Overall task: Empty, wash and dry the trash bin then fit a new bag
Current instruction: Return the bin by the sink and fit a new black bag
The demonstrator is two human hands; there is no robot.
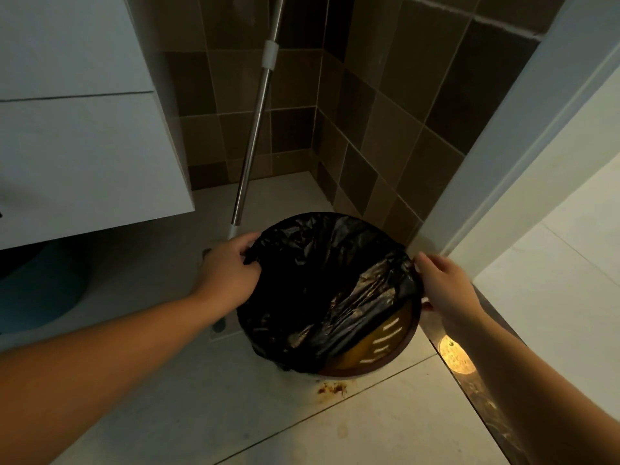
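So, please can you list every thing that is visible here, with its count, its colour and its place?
trash bin: one, brown rim, yellow-orange slotted wall, on the floor in the tiled corner.
bag: one, black, draped over the bin's mouth, near right part uncovered.
pole: one, metal, leaning against the tiled wall behind the bin.
cabinet: one, white, upper left.
stain: one, brown, on the floor tile before the bin.
floor drain: one, dark, left of the bin.
left hand: grips the bag's left edge.
right hand: at the bin's right rim.

mop pole [255,129] leaning in tiled corner | white cabinet [84,146] left | brown stain [332,388] on floor
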